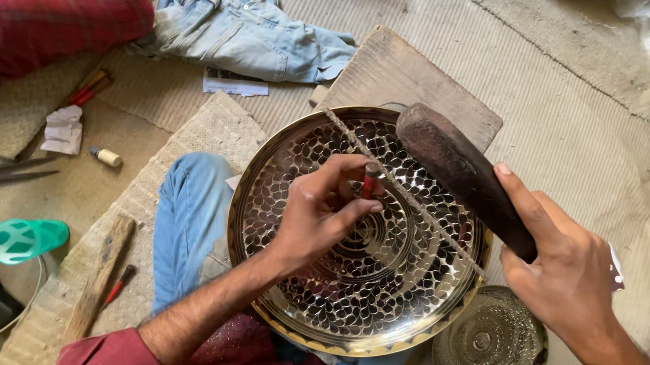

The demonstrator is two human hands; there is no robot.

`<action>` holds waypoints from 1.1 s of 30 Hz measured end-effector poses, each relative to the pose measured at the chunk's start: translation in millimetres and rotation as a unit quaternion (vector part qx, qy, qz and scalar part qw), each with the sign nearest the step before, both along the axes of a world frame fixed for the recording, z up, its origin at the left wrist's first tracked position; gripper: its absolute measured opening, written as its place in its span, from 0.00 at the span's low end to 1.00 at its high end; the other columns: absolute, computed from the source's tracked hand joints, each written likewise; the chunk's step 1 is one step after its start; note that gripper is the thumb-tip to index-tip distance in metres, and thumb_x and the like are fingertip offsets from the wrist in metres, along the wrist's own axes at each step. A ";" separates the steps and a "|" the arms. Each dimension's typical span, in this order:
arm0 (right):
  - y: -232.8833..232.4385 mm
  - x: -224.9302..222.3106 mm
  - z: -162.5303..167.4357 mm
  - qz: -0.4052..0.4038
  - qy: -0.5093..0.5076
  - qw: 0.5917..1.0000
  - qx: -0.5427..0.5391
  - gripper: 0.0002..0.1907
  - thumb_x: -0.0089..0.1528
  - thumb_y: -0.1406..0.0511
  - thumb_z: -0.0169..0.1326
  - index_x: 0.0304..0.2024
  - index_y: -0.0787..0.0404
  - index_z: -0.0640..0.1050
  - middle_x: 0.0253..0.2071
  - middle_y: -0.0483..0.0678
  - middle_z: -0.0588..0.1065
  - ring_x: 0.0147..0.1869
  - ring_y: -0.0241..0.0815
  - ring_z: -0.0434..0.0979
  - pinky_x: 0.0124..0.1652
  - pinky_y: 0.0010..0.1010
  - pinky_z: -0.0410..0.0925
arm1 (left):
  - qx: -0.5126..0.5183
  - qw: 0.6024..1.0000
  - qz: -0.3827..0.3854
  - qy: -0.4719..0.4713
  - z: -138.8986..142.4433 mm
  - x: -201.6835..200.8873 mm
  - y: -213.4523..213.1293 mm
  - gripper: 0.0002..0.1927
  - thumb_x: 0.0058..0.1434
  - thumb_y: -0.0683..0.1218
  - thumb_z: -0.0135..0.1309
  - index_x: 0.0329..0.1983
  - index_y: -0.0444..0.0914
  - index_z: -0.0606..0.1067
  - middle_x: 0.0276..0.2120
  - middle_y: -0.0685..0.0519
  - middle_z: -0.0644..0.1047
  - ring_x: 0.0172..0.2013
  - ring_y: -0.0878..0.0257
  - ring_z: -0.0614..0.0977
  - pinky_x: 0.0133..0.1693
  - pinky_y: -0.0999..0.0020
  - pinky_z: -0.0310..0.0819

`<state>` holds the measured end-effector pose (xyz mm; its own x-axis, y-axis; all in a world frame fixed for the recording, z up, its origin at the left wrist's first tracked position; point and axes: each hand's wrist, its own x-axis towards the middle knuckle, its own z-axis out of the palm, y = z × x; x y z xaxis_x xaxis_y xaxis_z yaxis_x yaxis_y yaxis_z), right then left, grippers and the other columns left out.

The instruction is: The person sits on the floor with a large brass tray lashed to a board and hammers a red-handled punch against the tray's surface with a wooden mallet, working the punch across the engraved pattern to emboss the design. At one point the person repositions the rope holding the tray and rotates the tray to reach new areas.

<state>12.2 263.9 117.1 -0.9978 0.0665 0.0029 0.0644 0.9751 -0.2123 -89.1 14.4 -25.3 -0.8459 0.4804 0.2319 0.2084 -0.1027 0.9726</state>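
The plate [351,298], a brass one on the lap over a board [410,71], is mid-hammering: left hand [320,212] pinches a punch [370,182] upright on it, right hand [564,274] grips a mallet [463,177] raised above; the strike must land square on the punch, I judge. A second plate [488,353], jeans [245,29] and pliers [5,171] lie clear; only a cord [423,214] crosses the work.

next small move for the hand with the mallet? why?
Probably bring the wooden mallet in the right hand down onto the top of the small punch. The left hand holds the punch tip-down on the embossed brass plate, and the mallet head hangs just above and beside it.
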 end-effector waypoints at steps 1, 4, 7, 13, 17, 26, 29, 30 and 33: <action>-1.6 -1.1 1.1 0.007 0.006 1.000 0.001 0.50 0.50 0.75 0.57 0.74 0.41 0.62 0.36 0.48 0.76 0.28 0.49 0.77 0.31 0.42 0.72 | -0.007 1.000 0.004 0.014 -2.7 -0.4 0.7 0.21 0.66 0.40 0.60 0.61 0.42 0.71 0.43 0.50 0.84 0.34 0.68 0.88 0.33 0.74 0.88; -4.0 -4.1 4.7 0.020 0.020 1.000 0.007 0.50 0.50 0.75 0.56 0.74 0.41 0.62 0.37 0.48 0.76 0.29 0.51 0.77 0.32 0.43 0.71 | -0.009 0.998 -0.001 0.060 -7.9 -5.1 2.8 0.22 0.68 0.40 0.60 0.64 0.43 0.70 0.45 0.50 0.84 0.37 0.67 0.89 0.35 0.74 0.90; -3.0 -6.4 8.3 0.011 0.009 1.000 0.009 0.50 0.50 0.76 0.56 0.74 0.40 0.63 0.36 0.48 0.76 0.29 0.50 0.76 0.32 0.43 0.71 | -0.026 0.996 -0.029 0.084 -10.0 -12.0 3.7 0.23 0.65 0.41 0.61 0.63 0.43 0.71 0.46 0.51 0.85 0.35 0.67 0.88 0.34 0.73 0.88; -0.3 -10.2 8.6 0.020 0.016 1.000 0.008 0.49 0.51 0.76 0.56 0.73 0.39 0.63 0.36 0.47 0.76 0.29 0.50 0.77 0.31 0.42 0.71 | -0.054 0.992 -0.045 0.109 -13.1 -18.4 9.4 0.23 0.65 0.42 0.62 0.62 0.44 0.74 0.46 0.53 0.85 0.36 0.67 0.89 0.35 0.73 0.88; 2.4 -11.9 10.6 0.012 0.002 1.000 0.019 0.49 0.51 0.76 0.57 0.73 0.40 0.64 0.34 0.48 0.78 0.27 0.47 0.77 0.31 0.40 0.72 | -0.029 0.991 -0.043 0.120 -16.5 -16.2 10.2 0.22 0.67 0.41 0.61 0.63 0.45 0.73 0.49 0.51 0.84 0.40 0.65 0.89 0.37 0.74 0.90; 3.5 -13.6 14.9 0.032 0.098 0.991 -0.080 0.48 0.52 0.74 0.60 0.74 0.51 0.60 0.44 0.60 0.76 0.40 0.45 0.80 0.36 0.34 0.74 | -0.041 0.992 -0.034 0.114 -19.8 -15.1 12.6 0.22 0.65 0.40 0.61 0.62 0.44 0.74 0.48 0.51 0.84 0.38 0.65 0.89 0.34 0.74 0.88; 5.6 -19.4 16.4 0.006 -0.089 0.992 0.087 0.44 0.56 0.74 0.61 0.71 0.35 0.64 0.27 0.48 0.76 0.25 0.44 0.77 0.27 0.37 0.73 | -0.034 0.993 -0.033 0.111 -16.8 -12.6 12.0 0.22 0.67 0.40 0.60 0.63 0.44 0.73 0.49 0.50 0.83 0.41 0.64 0.89 0.39 0.73 0.90; 5.2 -20.8 16.3 -0.002 -0.057 0.998 0.005 0.46 0.55 0.73 0.59 0.72 0.38 0.62 0.29 0.47 0.76 0.26 0.41 0.77 0.27 0.34 0.73 | -0.033 0.993 -0.034 0.109 -15.7 -12.8 11.8 0.22 0.66 0.40 0.61 0.63 0.44 0.74 0.49 0.50 0.83 0.41 0.64 0.89 0.39 0.73 0.90; 3.5 -21.1 17.0 0.000 -0.033 0.999 -0.028 0.51 0.51 0.71 0.56 0.75 0.39 0.58 0.31 0.44 0.76 0.28 0.37 0.77 0.27 0.30 0.73 | -0.038 0.993 -0.030 0.104 -11.9 -12.6 10.5 0.23 0.65 0.40 0.61 0.63 0.44 0.74 0.49 0.49 0.84 0.40 0.64 0.89 0.39 0.72 0.89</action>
